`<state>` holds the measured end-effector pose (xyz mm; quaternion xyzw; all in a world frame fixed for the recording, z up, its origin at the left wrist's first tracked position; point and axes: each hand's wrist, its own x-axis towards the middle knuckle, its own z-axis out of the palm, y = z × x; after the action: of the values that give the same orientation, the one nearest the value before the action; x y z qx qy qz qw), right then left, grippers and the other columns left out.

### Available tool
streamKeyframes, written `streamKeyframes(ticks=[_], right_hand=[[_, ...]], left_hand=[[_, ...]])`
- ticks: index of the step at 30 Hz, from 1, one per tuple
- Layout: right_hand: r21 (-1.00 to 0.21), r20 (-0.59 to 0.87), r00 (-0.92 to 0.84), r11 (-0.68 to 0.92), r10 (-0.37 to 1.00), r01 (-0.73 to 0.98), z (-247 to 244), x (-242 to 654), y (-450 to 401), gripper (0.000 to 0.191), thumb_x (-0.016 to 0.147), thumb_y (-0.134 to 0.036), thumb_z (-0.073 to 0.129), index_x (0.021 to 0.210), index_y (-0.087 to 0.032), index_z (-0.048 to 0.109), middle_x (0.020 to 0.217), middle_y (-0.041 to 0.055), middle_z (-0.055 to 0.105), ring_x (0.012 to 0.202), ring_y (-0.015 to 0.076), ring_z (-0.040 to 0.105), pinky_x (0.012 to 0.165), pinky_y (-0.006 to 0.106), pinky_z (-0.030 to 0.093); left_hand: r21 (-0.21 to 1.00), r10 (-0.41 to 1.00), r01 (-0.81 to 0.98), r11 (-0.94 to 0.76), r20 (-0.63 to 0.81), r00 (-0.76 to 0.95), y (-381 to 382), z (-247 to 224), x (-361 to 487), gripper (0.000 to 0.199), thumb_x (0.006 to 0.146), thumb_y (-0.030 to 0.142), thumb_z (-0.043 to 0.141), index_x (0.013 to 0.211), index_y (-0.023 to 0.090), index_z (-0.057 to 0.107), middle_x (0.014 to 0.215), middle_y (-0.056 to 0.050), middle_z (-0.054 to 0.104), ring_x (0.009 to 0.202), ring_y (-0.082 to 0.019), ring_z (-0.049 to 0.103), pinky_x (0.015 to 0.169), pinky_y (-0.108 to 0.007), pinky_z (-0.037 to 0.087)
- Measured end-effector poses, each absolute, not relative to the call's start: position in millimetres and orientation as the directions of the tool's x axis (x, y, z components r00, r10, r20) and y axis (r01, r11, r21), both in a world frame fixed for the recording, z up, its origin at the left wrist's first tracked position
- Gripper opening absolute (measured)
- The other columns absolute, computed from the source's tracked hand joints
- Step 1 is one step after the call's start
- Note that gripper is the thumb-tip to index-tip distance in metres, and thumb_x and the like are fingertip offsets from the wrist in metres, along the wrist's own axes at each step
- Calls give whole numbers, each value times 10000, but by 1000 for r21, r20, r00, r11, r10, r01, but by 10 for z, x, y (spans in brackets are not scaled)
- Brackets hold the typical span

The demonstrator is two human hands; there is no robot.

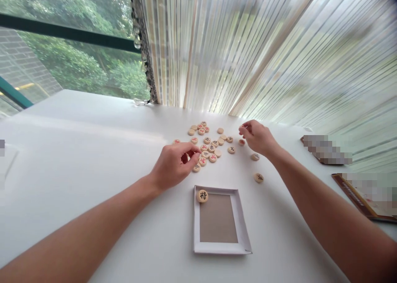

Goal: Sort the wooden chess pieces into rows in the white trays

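Round wooden Chinese chess pieces (207,141) with red or black characters lie in a loose cluster, some blank side up. My left hand (175,163) is at the cluster's left edge, thumb and index fingertips nearly together beside several pieces; whether a piece is between them is hidden. My right hand (256,136) is over the right side with its fingers curled in a pinch, and what they hold, if anything, cannot be made out. Just below its fingertips lies a red-marked piece (241,142). A black-marked piece (202,196) rests at the upper left corner of a shallow white box (198,247).
Two separate pieces, one paler (255,157) and one black-marked (259,177), lie near my right forearm. Brown-edged flat items (356,196) are at the right of the white table (77,151). Behind it hangs a string curtain (217,47), with a window at left.
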<state>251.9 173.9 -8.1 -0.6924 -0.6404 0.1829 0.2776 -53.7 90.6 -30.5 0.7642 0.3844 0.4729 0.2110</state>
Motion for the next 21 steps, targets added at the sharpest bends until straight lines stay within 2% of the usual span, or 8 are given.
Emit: streamKeyframes(ticks=[1, 3, 7, 10, 12, 17, 21], right_hand=[[-671, 104, 104, -7, 989, 742, -41, 2520, 1630, 313, 1064, -382, 623, 1251, -133, 656, 1055, 124, 755, 908, 227, 716, 843, 407, 603], [-769, 82, 42, 37, 996, 638, 38, 2491, 1376, 354, 1050, -443, 609, 1227, -140, 650, 935, 99, 745, 804, 204, 694, 739, 352, 581], [-878, 5, -140, 72, 990, 473, 122, 2309, 867, 482, 916, -553, 746, 1209, -171, 730, 857, 61, 714, 766, 202, 666, 685, 337, 559], [-928, -17, -189, 55, 982, 367, 91, 2132, 611, 376, 934, -476, 760, 1193, -205, 787, 877, 52, 713, 776, 186, 645, 704, 330, 549], [-961, 24, -196, 77, 980, 264, 43, 2043, 496, 294, 954, -436, 744, 1140, -221, 819, 898, 52, 716, 785, 183, 641, 707, 328, 551], [-984, 68, -165, 94, 984, 151, -41, 1973, 278, 350, 913, -358, 837, 1243, -262, 774, 867, 39, 757, 775, 179, 707, 692, 293, 613], [-997, 44, -152, 54, 987, 59, -31, 1977, 190, 274, 820, -286, 930, 1066, -265, 812, 856, 37, 803, 810, 179, 778, 717, 243, 653]], left_hand=[[689, 788, 384, -614, 560, 256, 904, -306, -535, 123, 906, 140, 647, 868, 153, 762, 674, 17, 712, 530, -80, 557, 548, -179, 466], [699, 793, 375, -609, 553, 257, 898, -301, -529, 126, 904, 140, 645, 860, 156, 762, 671, 17, 713, 528, -81, 556, 549, -182, 466], [728, 809, 352, -588, 524, 266, 863, -256, -503, 126, 900, 143, 650, 832, 158, 755, 672, 16, 720, 516, -78, 562, 539, -185, 460], [755, 828, 340, -560, 495, 264, 807, -201, -467, 127, 902, 153, 654, 819, 158, 751, 670, 11, 722, 508, -80, 560, 521, -188, 449], [778, 845, 332, -533, 469, 256, 753, -162, -435, 137, 918, 175, 650, 837, 155, 759, 678, -1, 729, 509, -87, 561, 505, -193, 448], [885, 900, 234, -403, 335, 280, 585, -67, -343, 171, 935, 230, 673, 900, 137, 812, 729, -37, 762, 552, -105, 573, 504, -209, 460], [901, 898, 234, -366, 277, 341, 487, -14, -291, 137, 909, 217, 717, 904, 165, 844, 707, -10, 750, 547, -89, 547, 504, -193, 452]])
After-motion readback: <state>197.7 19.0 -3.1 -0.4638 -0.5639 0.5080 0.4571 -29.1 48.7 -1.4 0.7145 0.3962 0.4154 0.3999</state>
